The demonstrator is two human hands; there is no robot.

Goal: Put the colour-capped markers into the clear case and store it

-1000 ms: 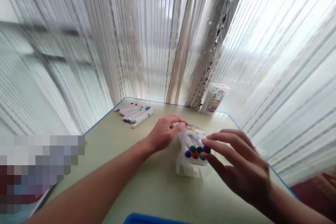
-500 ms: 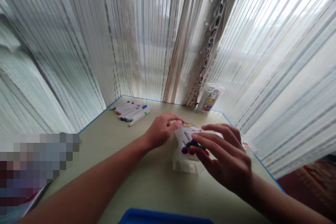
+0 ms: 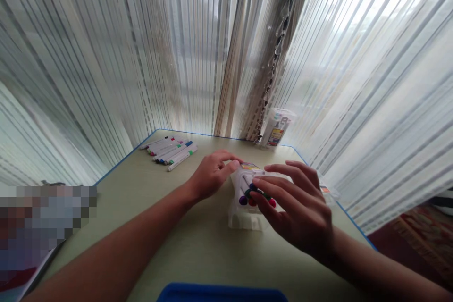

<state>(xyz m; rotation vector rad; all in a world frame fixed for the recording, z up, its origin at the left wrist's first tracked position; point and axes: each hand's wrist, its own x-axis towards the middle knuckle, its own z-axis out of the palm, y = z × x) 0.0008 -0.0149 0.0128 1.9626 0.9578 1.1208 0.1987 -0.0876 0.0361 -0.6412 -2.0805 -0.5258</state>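
Note:
A clear plastic marker case point(image 3: 244, 221) lies on the table with its open end toward me. Several white markers point(image 3: 247, 180) are inside, their purple, red, green and dark caps facing me. My left hand point(image 3: 214, 174) grips the far left side of the case between thumb and fingers. At the open end, the thumb and index finger of my right hand point(image 3: 300, 207) close on a dark-blue-capped marker point(image 3: 252, 187), while its other fingers stretch over the case. The right hand hides part of the case and some caps.
Several loose white markers point(image 3: 171, 152) lie at the back left of the green table point(image 3: 198, 250). An upright clear case point(image 3: 276, 128) stands at the back right edge. Another clear plastic piece point(image 3: 329, 192) lies beyond my right hand. A blue object point(image 3: 222, 292) sits at the near edge.
The whole view has shifted slightly, so the things appear a little further left. Both hands keep nearly the same places at the case.

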